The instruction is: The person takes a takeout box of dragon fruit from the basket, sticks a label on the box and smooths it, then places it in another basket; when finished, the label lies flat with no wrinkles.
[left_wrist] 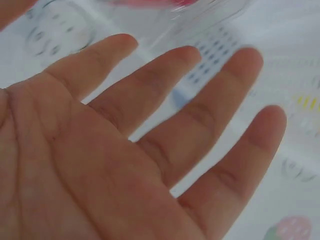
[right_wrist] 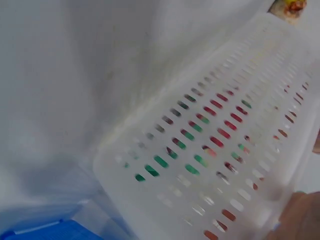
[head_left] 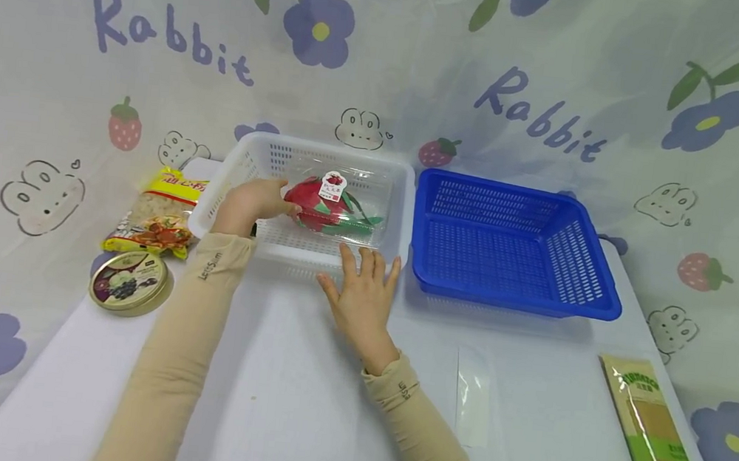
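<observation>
Left hand (head_left: 258, 203): reaches over the left wall of the white basket (head_left: 242, 166); fingertips rest against the left end of the dragon fruit pack (head_left: 331, 208). In the left wrist view the fingers (left_wrist: 165, 90) are spread and nearly straight, palm to camera, nothing clasped; view blurred.
Right hand (head_left: 363, 297): flat on the table (head_left: 299, 402), palm down, fingers straight and slightly fanned, tips at the near wall of the white basket. Holds nothing. Only a sliver of it shows at the lower right corner of the right wrist view.
Dragon fruit pack: red fruit with green scales in a clear plastic shell, white tag on top; lies inside the white basket, centre of its floor. Through the slotted wall (right_wrist: 210, 150) it shows as red and green patches.
Blue basket (head_left: 509, 236): just beside the white basket, at 3 o'clock from it.
Snack bag (head_left: 157, 214): yellow, at 9 o'clock from the white basket, on the table edge.
Round tin (head_left: 129, 281): at 6 o'clock from the snack bag, near the left forearm.
Clear sleeve (head_left: 472, 396): flat on the table, at 4 o'clock from the right hand.
Noodle pack (head_left: 656, 444): long, green and tan, along the table's right edge, at 5 o'clock from the blue basket.
</observation>
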### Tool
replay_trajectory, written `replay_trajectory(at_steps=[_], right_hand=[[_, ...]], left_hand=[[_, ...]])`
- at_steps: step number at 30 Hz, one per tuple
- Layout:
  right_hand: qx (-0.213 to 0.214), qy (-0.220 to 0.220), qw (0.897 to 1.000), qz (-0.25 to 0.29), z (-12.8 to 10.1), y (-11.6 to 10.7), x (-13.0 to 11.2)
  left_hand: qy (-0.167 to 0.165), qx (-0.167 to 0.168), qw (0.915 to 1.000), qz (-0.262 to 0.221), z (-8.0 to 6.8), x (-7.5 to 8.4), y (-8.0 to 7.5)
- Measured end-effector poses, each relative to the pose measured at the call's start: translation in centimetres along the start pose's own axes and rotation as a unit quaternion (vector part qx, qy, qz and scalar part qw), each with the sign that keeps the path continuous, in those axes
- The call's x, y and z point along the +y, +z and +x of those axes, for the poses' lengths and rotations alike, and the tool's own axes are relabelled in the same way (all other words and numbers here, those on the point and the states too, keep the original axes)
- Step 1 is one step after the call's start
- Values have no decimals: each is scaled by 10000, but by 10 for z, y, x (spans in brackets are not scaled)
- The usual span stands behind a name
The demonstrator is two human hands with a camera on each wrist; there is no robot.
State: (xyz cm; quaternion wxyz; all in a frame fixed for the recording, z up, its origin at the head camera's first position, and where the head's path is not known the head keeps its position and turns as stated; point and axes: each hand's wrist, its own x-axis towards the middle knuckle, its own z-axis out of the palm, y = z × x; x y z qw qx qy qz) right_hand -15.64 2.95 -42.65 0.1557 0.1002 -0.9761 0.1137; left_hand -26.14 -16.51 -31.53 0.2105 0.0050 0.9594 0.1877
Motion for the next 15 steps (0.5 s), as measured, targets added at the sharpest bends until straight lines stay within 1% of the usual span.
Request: replay_trajectory(at_steps=[2, 4, 5, 6, 8, 11, 13, 15], right_hand=[[-222, -50, 9997, 56, 2, -5, 2], [-542, -107, 9984, 126, 3, -12, 4], [-703, -134, 9972, 203, 4, -15, 6], [-850, -170, 9958, 288, 5, -17, 9], [-1068, -288, 9928, 466, 5, -24, 15], [-1183, -541, 9885, 767, 2, -33, 28], [-1104, -734, 9868, 927, -2, -40, 38], [-959, -878, 9863, 1014, -6, -47, 49]], left_hand=[[-17, 418, 9990, 144, -10, 4, 2], [76, 989, 9948, 241, -21, 8, 7], [192, 1347, 9903, 278, -26, 9, 11], [334, 1732, 9839, 293, -32, 10, 15], [654, 2503, 9655, 311, -42, 11, 25], [1146, 3452, 9311, 261, -52, 10, 43], [1394, 3889, 9105, 197, -58, 8, 54], [1592, 4247, 8911, 167, -62, 6, 64]])
